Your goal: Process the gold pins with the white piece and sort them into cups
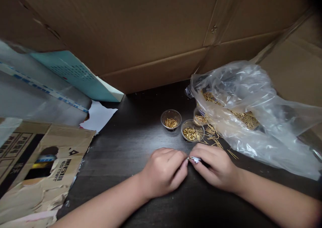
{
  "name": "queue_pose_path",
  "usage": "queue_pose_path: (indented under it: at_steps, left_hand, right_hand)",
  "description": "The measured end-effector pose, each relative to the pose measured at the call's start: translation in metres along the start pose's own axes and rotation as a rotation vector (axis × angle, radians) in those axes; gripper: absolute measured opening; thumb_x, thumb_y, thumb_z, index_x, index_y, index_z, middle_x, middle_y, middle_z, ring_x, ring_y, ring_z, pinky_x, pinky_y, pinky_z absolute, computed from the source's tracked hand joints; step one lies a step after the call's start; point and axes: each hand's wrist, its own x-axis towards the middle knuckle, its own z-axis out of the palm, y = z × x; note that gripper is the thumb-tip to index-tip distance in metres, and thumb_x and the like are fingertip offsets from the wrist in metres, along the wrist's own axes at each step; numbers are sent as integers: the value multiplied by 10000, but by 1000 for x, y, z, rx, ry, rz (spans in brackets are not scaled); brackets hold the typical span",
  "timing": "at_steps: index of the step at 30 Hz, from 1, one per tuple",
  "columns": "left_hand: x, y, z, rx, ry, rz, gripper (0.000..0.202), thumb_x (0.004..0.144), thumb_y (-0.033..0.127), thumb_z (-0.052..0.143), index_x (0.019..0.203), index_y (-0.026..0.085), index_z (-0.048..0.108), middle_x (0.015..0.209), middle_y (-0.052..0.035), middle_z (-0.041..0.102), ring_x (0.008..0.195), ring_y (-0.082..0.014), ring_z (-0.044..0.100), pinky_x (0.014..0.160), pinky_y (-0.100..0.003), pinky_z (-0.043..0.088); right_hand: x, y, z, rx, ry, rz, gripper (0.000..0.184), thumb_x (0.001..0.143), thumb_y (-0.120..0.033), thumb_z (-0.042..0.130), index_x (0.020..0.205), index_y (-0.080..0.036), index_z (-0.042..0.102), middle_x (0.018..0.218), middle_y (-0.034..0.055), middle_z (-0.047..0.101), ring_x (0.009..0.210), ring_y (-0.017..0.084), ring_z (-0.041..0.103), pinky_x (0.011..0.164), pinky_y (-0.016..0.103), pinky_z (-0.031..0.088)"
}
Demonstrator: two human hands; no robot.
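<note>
Left hand (163,172) and right hand (213,166) pinch a small silvery-white piece (194,159) between closed fingertips, above the dark tabletop (120,147), just beside loose gold pins (212,135). Risk: a slipped grip loses it among them.
</note>
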Motion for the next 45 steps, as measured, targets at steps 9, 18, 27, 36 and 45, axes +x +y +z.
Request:
queue_pose_path:
  at_steps: [9, 18, 27, 36, 45]
  left_hand:
    - [-4, -5, -2, 63, 43, 95, 202, 980, 106, 520, 1160, 107, 612, 943, -90, 780, 760, -207, 732, 660, -307, 541]
    - [3, 2, -5, -215, 60, -89, 82, 920, 138, 561, 868, 131, 625, 663, -30, 653, 553, -132, 590, 558, -253, 453]
    - [3, -2, -4, -358, 28, -148, 91, 933, 151, 555, 903, 139, 640, 687, -29, 676, 580, -125, 616, 582, -229, 475]
    - [4, -3, -4, -364, 30, -97, 84, 919, 130, 576, 888, 114, 652, 679, -36, 676, 572, -126, 609, 576, -234, 463]
    - [4, -5, -5, -382, 13, -110, 96, 921, 126, 578, 887, 101, 663, 679, -45, 681, 577, -127, 617, 580, -231, 463]
  right_hand:
    - [3, 0, -1, 19, 27, 15, 156, 973, -130, 496, 965, -175, 645, 763, 42, 620, 657, 155, 569, 596, 276, 486]
    - [3, 0, -5, 111, -30, 38, 176, 1014, -156, 428, 901, -186, 560, 766, 31, 557, 683, 160, 536, 623, 285, 454]
    - [3, 0, -4, 62, -137, 8, 228, 997, -158, 430, 781, -202, 486, 692, -12, 455, 604, 137, 421, 578, 283, 337]
    - [2, 2, -4, 87, -149, 28, 213, 993, -157, 440, 787, -203, 468, 696, -18, 447, 610, 130, 413, 597, 277, 320]
    - [2, 2, -5, 111, -157, 35, 226, 993, -157, 440, 773, -203, 462, 691, -19, 438, 611, 129, 411, 594, 276, 315]
